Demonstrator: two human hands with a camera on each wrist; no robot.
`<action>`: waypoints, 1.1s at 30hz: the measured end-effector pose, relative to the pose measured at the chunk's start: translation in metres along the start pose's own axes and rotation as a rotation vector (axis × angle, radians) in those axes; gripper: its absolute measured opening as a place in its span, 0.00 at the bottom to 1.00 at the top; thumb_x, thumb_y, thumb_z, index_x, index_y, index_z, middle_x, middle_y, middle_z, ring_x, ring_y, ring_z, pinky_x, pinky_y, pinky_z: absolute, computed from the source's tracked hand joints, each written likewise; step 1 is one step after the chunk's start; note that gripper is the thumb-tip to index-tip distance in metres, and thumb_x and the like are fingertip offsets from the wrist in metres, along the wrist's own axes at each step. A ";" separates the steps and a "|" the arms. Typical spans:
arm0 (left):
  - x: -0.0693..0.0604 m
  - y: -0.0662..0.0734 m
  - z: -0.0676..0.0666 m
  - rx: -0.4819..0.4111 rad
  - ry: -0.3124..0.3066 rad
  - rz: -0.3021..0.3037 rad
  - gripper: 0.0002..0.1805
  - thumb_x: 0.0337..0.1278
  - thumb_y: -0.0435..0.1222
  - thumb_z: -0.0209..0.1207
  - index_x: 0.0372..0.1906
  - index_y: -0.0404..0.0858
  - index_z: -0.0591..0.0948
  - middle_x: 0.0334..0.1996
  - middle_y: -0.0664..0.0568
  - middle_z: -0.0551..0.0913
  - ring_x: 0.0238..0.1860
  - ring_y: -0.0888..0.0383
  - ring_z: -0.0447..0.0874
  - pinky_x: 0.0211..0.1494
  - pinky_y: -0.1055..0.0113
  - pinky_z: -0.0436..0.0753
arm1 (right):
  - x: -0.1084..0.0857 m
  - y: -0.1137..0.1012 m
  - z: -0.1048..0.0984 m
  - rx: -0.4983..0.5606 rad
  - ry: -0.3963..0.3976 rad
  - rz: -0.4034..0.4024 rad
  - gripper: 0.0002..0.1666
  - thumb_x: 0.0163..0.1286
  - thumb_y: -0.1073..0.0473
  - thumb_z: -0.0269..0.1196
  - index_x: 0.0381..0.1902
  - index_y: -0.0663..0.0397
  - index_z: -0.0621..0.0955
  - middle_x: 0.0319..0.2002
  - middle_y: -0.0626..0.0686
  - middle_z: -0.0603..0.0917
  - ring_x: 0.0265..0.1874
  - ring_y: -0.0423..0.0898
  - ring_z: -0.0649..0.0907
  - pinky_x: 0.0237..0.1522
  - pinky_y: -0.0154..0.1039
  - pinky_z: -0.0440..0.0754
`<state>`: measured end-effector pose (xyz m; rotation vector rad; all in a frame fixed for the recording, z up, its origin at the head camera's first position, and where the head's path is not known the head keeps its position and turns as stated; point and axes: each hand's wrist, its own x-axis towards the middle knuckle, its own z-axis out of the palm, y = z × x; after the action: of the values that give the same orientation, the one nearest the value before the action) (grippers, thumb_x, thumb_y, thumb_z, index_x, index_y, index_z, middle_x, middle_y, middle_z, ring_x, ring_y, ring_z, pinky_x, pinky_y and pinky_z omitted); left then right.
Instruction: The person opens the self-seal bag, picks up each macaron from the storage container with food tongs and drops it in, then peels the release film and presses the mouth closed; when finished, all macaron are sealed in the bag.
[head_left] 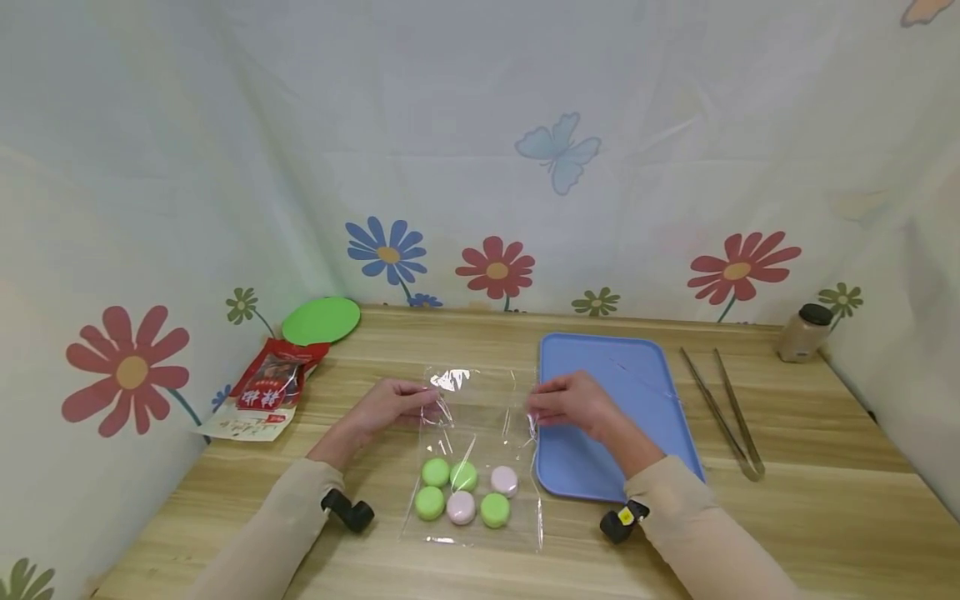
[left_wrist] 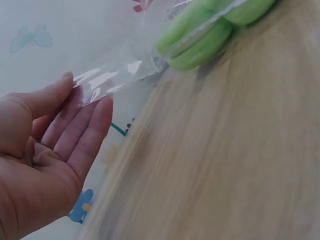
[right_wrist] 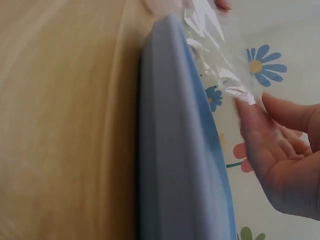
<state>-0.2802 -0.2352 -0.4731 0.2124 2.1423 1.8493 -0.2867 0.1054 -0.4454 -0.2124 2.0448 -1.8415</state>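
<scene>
A clear plastic bag (head_left: 480, 425) lies on the wooden table with several green macarons (head_left: 431, 503) and two pink ones (head_left: 461, 507) in its near half. My left hand (head_left: 401, 404) pinches the bag's left edge near the far end; in the left wrist view the film runs between thumb and fingers. On the opposite edge, my right hand (head_left: 570, 404) pinches the film between thumb and fingers, over the left rim of a blue tray (head_left: 622, 375). The bag's upper part is slightly raised in the wrist views, while the macarons rest low in it.
Metal tongs (head_left: 727, 417) lie right of the tray. A jar with a black lid (head_left: 802, 333) stands at the far right. To the left are a red snack packet (head_left: 273, 375), a pale packet (head_left: 247, 423) partly under it, and a green plate (head_left: 322, 321). A flowered curtain hangs behind.
</scene>
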 end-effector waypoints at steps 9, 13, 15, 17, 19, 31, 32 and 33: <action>0.002 0.007 0.004 -0.008 0.103 0.046 0.19 0.65 0.32 0.63 0.55 0.22 0.80 0.38 0.40 0.89 0.34 0.56 0.89 0.43 0.60 0.88 | -0.002 -0.007 0.001 -0.033 0.020 -0.015 0.16 0.68 0.70 0.64 0.49 0.81 0.78 0.35 0.64 0.88 0.30 0.48 0.88 0.39 0.45 0.89; 0.000 0.011 0.002 -0.055 0.074 0.063 0.23 0.66 0.36 0.63 0.60 0.25 0.78 0.41 0.38 0.88 0.38 0.51 0.90 0.45 0.55 0.88 | -0.001 -0.015 0.000 -0.123 0.065 -0.040 0.16 0.69 0.65 0.66 0.49 0.74 0.81 0.36 0.62 0.88 0.32 0.48 0.88 0.40 0.45 0.88; 0.000 0.012 0.001 -0.067 0.075 0.052 0.25 0.67 0.39 0.63 0.61 0.26 0.78 0.41 0.38 0.88 0.39 0.50 0.90 0.45 0.55 0.88 | 0.000 -0.018 0.000 -0.172 0.092 -0.055 0.18 0.69 0.61 0.67 0.49 0.71 0.82 0.35 0.60 0.88 0.31 0.47 0.88 0.40 0.44 0.88; 0.000 0.014 0.001 -0.062 0.079 0.044 0.26 0.68 0.42 0.62 0.61 0.26 0.78 0.42 0.37 0.88 0.39 0.50 0.90 0.46 0.56 0.88 | 0.000 -0.021 0.000 -0.209 0.115 -0.064 0.18 0.69 0.59 0.68 0.48 0.69 0.84 0.33 0.58 0.88 0.30 0.48 0.88 0.40 0.45 0.88; -0.001 0.014 0.001 -0.066 0.086 0.043 0.25 0.69 0.42 0.61 0.59 0.25 0.78 0.43 0.37 0.88 0.40 0.50 0.90 0.47 0.56 0.87 | 0.001 -0.022 0.000 -0.226 0.125 -0.069 0.17 0.68 0.58 0.69 0.48 0.67 0.85 0.32 0.57 0.88 0.29 0.48 0.88 0.39 0.45 0.88; 0.000 0.015 -0.002 -0.113 0.142 0.119 0.21 0.68 0.32 0.62 0.61 0.28 0.78 0.44 0.38 0.88 0.43 0.49 0.89 0.50 0.56 0.86 | 0.008 -0.012 -0.002 -0.158 0.125 -0.167 0.15 0.68 0.65 0.68 0.48 0.71 0.84 0.29 0.56 0.88 0.26 0.43 0.86 0.38 0.45 0.88; 0.000 0.015 -0.002 -0.122 0.135 0.120 0.21 0.68 0.32 0.61 0.61 0.28 0.78 0.44 0.38 0.88 0.43 0.47 0.89 0.49 0.56 0.86 | 0.008 -0.012 -0.002 -0.147 0.121 -0.170 0.16 0.68 0.65 0.68 0.49 0.71 0.84 0.30 0.56 0.88 0.26 0.43 0.86 0.38 0.45 0.88; 0.001 0.014 -0.003 -0.131 0.128 0.122 0.21 0.68 0.32 0.61 0.62 0.27 0.77 0.44 0.37 0.87 0.44 0.47 0.89 0.49 0.56 0.87 | 0.008 -0.011 -0.003 -0.138 0.116 -0.172 0.16 0.67 0.65 0.68 0.50 0.71 0.84 0.30 0.56 0.88 0.26 0.43 0.86 0.38 0.45 0.88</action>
<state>-0.2830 -0.2356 -0.4587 0.2038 2.1233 2.1168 -0.2970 0.1034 -0.4355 -0.3356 2.3010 -1.8519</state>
